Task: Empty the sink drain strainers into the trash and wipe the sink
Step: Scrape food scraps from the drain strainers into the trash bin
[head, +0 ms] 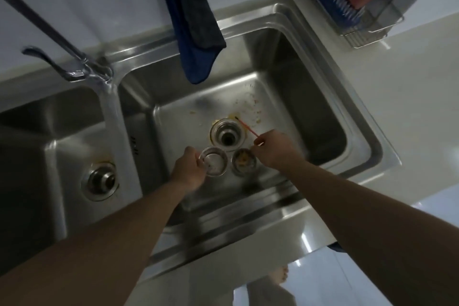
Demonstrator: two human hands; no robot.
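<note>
Over the right bowl of the stainless double sink (323, 112), the left hand (188, 171) has its fingers curled round the rim of a shiny strainer basket (214, 165) that looks nearly clean inside. Just right of it, almost touching, the right hand (273, 151) pinches a second strainer basket (244, 163) caked with yellowish food. A thin red stick (248, 128) runs from the right fingers up to the rim of the open drain (227, 136), which lies just beyond both baskets. Food scraps (253, 107) speckle the bowl floor beyond the right fingers. Well to the left of the left fingers, the other bowl's capped drain (100, 180) sits in place. Farther off, dark cloths (196, 32) hang over the back rim, with the faucet (82, 67) to their left.
</note>
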